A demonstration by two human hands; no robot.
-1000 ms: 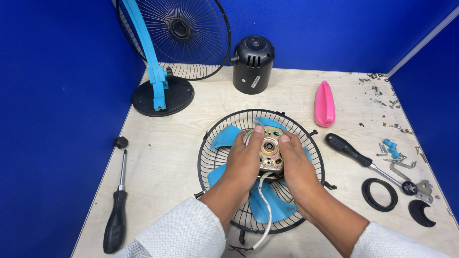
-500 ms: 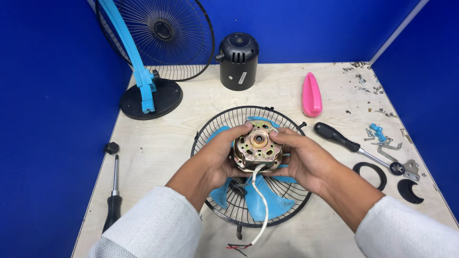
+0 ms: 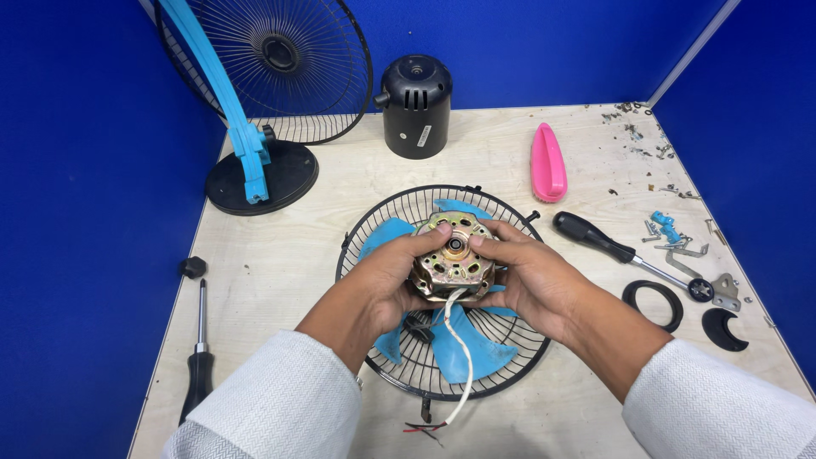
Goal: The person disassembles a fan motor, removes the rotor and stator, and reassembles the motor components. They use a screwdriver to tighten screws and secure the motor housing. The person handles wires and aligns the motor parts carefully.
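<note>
- Fingers point(image 3: 425, 240) of left hand point(image 3: 387, 280) and right hand point(image 3: 531, 276) are clasped around the fan motor point(image 3: 450, 259), held above the wire guard point(image 3: 374, 229).
- Motor judged heavy, rigid metal; best gripped by the casing rim, not the trailing white lead point(image 3: 463, 357).
- Against the earlier frame: motor sits higher and tilted towards the camera; screwdriver point(image 3: 197, 365) on the table point(image 3: 280, 263) unmoved.

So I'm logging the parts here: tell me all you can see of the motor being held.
The motor is a round, brass-coloured metal unit with a dark centre hub and holes around its face. Held by the left hand and right hand above the wire guard, tilted toward the camera. A white cable hangs from it.
</note>
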